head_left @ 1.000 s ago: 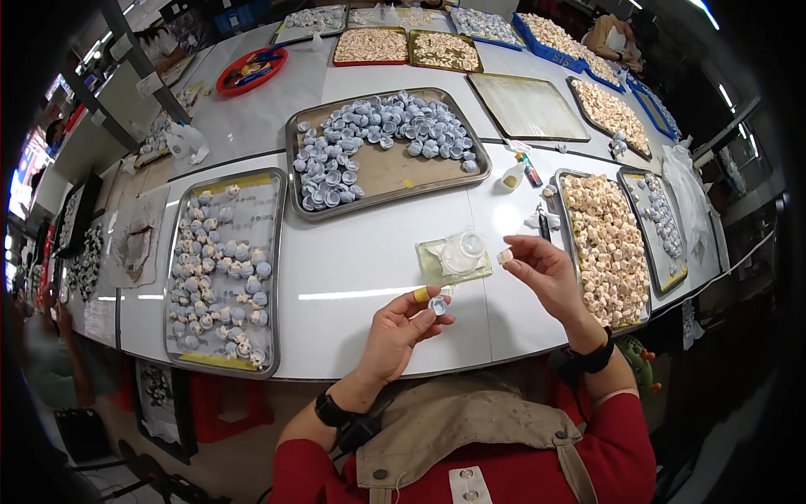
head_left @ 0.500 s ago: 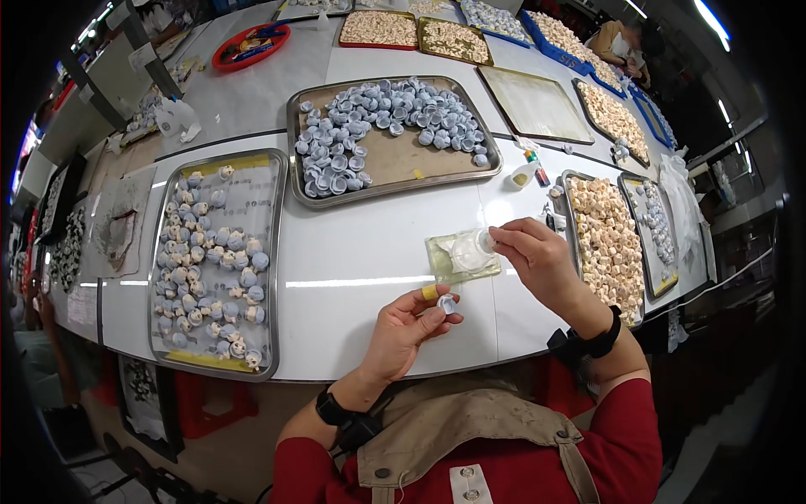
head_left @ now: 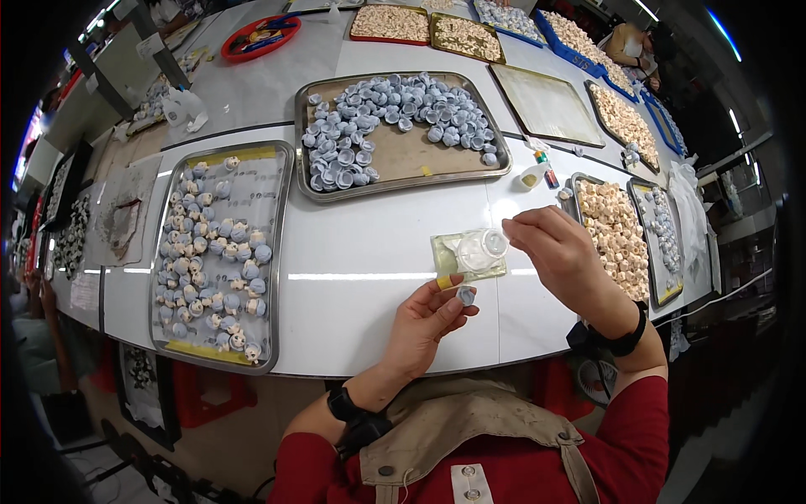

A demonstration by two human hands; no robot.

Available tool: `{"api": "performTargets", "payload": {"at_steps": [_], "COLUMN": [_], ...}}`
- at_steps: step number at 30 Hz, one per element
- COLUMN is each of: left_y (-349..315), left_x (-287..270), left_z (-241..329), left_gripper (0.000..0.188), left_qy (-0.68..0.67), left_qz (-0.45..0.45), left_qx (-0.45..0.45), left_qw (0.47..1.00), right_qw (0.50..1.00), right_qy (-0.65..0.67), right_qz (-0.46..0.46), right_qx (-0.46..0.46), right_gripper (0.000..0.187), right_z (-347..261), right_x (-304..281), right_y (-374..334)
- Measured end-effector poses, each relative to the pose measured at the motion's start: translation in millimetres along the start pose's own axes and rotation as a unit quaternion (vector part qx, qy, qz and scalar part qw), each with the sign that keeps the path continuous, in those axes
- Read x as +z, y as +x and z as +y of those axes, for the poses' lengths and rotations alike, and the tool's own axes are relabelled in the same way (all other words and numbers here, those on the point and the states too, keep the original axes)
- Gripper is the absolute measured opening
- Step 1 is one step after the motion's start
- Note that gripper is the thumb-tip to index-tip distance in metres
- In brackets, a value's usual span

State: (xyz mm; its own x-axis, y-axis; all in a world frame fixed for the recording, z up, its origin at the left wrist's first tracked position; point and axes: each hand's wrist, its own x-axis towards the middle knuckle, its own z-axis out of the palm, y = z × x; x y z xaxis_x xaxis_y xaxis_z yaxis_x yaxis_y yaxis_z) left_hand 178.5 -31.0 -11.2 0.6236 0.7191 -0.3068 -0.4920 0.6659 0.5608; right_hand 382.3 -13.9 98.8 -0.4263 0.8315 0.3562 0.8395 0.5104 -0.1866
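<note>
In the head view, the left hand pinches a blue cup at its thumb and fingertips, just nearer the body than the pot; the right hand bunches its fingers beside the pot's rim; its grasp I cannot tell.

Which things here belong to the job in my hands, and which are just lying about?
Seemingly for the job:
blue-grey cup in the left hand
clear round container by the right hand
piled blue-grey cups
cream pieces, near right
two-tone pieces, left

Apparently just lying about:
red basin
white plastic bag
pale flat tray
</note>
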Motion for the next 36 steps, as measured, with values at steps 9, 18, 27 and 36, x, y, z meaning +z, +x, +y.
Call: {"api": "performTargets", "payload": {"at_steps": [9, 18, 27, 36], "left_y": [10, 13, 6, -12], "left_x": [9, 17, 15, 17], "left_z": [-8, -12, -9, 8], "left_gripper": [0.030, 0.030, 0.032, 0.027], "left_qy": [-0.052, 0.000, 0.124, 0.258], "left_qz": [0.016, 0.028, 0.015, 0.020], "left_qx": [0.002, 0.034, 0.100, 0.176], "left_qw": [0.999, 0.999, 0.987, 0.950], "right_qw": [0.975, 0.957, 0.950, 0.971], "right_qy": [0.133, 0.256, 0.277, 0.221], "right_qz": [0.115, 0.054, 0.039, 0.063], "right_qx": [0.138, 0.123, 0.140, 0.066], "right_gripper": [0.017, 0.019, 0.018, 0.016], "right_z": [-3, -19, -31, -49], "right_x": [22, 24, 23, 22], "right_y": [-17, -38, -37, -32]}}
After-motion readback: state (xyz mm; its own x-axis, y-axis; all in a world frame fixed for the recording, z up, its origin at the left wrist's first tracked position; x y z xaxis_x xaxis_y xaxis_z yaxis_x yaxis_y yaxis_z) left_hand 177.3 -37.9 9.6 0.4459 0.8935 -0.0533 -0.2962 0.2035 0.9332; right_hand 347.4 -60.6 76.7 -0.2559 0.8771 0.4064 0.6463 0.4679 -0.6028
